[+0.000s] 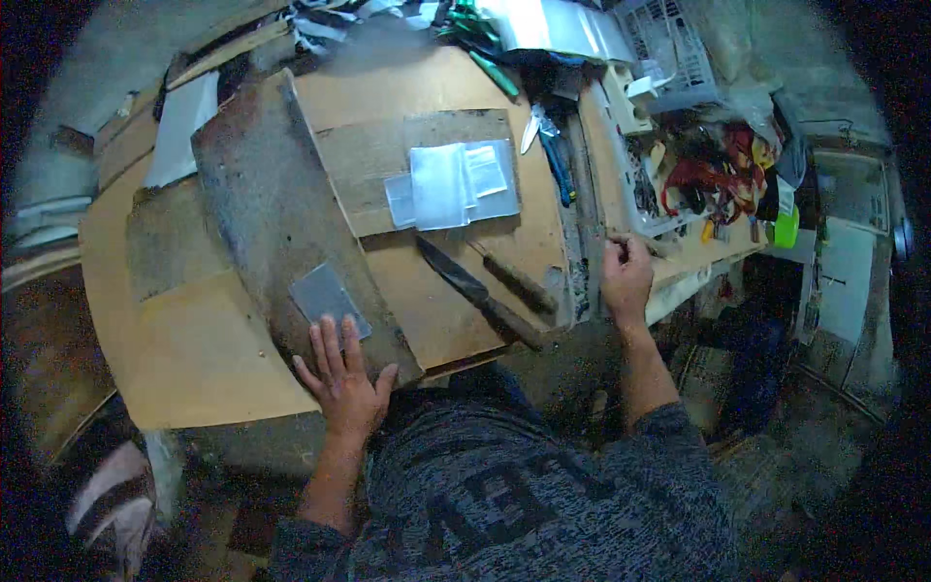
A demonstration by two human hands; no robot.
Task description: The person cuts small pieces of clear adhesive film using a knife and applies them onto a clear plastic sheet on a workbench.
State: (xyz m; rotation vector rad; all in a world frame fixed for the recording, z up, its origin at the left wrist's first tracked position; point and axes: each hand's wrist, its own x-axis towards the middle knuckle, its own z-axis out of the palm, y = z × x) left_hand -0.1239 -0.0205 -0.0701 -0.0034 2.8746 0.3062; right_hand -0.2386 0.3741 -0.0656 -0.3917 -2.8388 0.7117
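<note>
My left hand [348, 389] lies palm down with its fingers apart. Its fingertips rest on the lower edge of a small clear plastic piece [324, 295], which lies on a long dark worn board [269, 189]. At the table's right edge is my right hand [627, 276], its fingers curled; I cannot tell whether something small is in them. Between the hands lie a dark-bladed knife [465, 287] and a wooden-handled tool [516, 280] with a thin shaft. Beyond them, a stack of clear plastic sheets or bags [440, 185] sits on a flat brown board [364, 196].
Blue-handled cutters [556, 164] and a green-handled tool [494, 75] lie toward the back right. At the right, a white tray [633, 196] holds tangled red material and small items. A white plastic basket [673, 58] stands behind it. A pale sheet [185, 131] lies at the left.
</note>
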